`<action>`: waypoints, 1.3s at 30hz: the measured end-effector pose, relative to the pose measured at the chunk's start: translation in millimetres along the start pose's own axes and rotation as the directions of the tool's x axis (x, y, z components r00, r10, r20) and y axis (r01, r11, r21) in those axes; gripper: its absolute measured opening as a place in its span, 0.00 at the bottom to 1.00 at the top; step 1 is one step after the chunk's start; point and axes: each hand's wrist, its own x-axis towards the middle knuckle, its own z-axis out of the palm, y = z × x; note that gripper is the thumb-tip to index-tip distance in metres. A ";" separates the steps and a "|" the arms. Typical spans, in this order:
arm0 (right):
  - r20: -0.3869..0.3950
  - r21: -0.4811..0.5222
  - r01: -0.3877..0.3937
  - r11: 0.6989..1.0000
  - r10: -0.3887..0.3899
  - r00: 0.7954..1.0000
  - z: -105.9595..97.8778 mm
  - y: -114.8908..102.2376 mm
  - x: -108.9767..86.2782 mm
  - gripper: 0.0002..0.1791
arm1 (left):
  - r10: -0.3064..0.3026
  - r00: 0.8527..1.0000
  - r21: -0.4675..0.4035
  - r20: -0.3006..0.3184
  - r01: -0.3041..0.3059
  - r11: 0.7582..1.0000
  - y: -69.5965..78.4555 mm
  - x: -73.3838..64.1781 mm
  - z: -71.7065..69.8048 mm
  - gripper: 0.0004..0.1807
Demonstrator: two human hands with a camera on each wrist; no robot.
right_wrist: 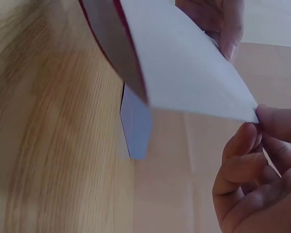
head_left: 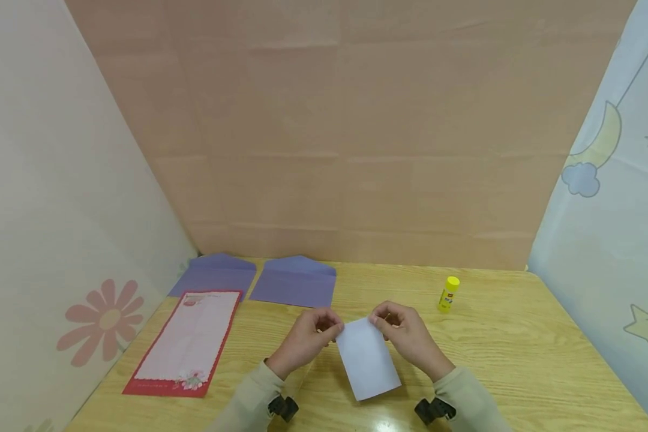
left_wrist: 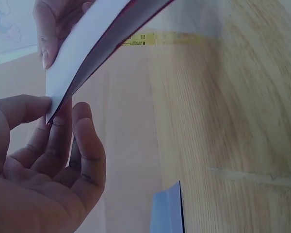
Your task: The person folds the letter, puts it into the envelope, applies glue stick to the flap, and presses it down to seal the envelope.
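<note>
1. I see the white rectangular paper, apparently folded and edged in thin red, (head_left: 368, 363) held over the wooden tabletop (head_left: 518, 360), well forward of its back edge, about midway between its sides.
2. My left hand (head_left: 309, 337) pinches the paper's far left corner between thumb and fingers; my right hand (head_left: 407, 337) pinches the far right corner.
3. The key relation, as I judge it: the long axis runs from both hands toward the tabletop's front, slanting slightly right. Neither hand is nearer; each touches a corner.
4. I cannot tell whether the paper's near end touches the tabletop.
5. The yellow cylindrical glue stick (head_left: 449, 294) stands near the back edge, toward the back right corner, nearer my right hand.
</note>
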 end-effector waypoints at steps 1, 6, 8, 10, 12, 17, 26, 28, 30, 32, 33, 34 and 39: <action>0.012 -0.010 0.011 1.000 -0.011 1.000 0.1 0.0 -0.2 0.06 | -0.001 1.000 0.006 0.006 0.001 1.000 0.5 0.0 0.4 0.05; 0.054 -0.041 0.049 0.998 -0.046 0.997 0.6 -0.9 -0.3 0.07 | -0.010 1.000 0.023 0.020 0.009 1.000 2.4 0.8 2.8 0.06; 0.056 -0.050 0.062 0.997 -0.059 0.997 0.4 -1.4 -0.1 0.08 | -0.009 1.000 0.031 0.016 0.008 0.999 2.6 1.5 3.3 0.06; 0.052 -0.055 0.070 0.996 -0.067 0.996 0.1 -1.7 0.2 0.08 | -0.006 1.000 0.034 0.013 0.005 0.999 2.5 2.1 3.3 0.06; 0.051 -0.055 0.075 0.996 -0.072 0.996 -0.2 -1.9 0.4 0.08 | -0.002 1.000 0.033 0.013 0.001 0.999 2.3 2.6 3.0 0.06; 0.050 -0.065 0.070 0.995 -0.067 0.997 0.3 -0.4 0.7 0.07 | 0.002 1.000 0.027 0.014 -0.002 1.000 0.9 1.5 3.2 0.07; 0.054 -0.026 0.067 0.997 -0.065 0.996 3.2 1.6 0.6 0.12 | 0.016 1.000 0.058 -0.020 -0.015 0.998 -0.8 0.6 4.0 0.07; 0.052 -0.024 0.060 0.998 -0.059 0.997 2.3 1.7 0.0 0.13 | 0.023 0.999 0.068 -0.044 -0.020 0.997 -1.2 0.4 2.1 0.07; 0.058 -0.041 0.044 0.998 -0.041 0.997 1.3 2.4 -0.5 0.11 | 0.027 0.997 0.062 -0.066 -0.023 0.998 -0.9 -0.8 -0.4 0.08; 0.069 -0.066 0.034 0.997 -0.029 0.997 0.1 4.6 -0.9 0.09 | 0.031 0.997 0.046 -0.076 -0.027 0.999 -0.4 -2.3 -2.6 0.09; 0.071 -0.083 0.038 0.996 -0.032 0.997 -0.4 5.7 -1.2 0.07 | 0.035 0.996 0.042 -0.078 -0.031 0.999 -0.5 -2.9 -3.5 0.09; 0.072 -0.102 0.041 0.994 -0.034 0.997 -0.7 6.9 -1.3 0.06 | 0.037 0.996 0.040 -0.078 -0.034 0.999 -0.3 -3.4 -4.2 0.09; 0.044 -0.177 0.091 0.980 -0.084 0.995 0.2 8.0 -1.6 0.04 | 0.048 0.998 0.059 -0.049 -0.045 0.997 -0.1 -2.9 -3.5 0.10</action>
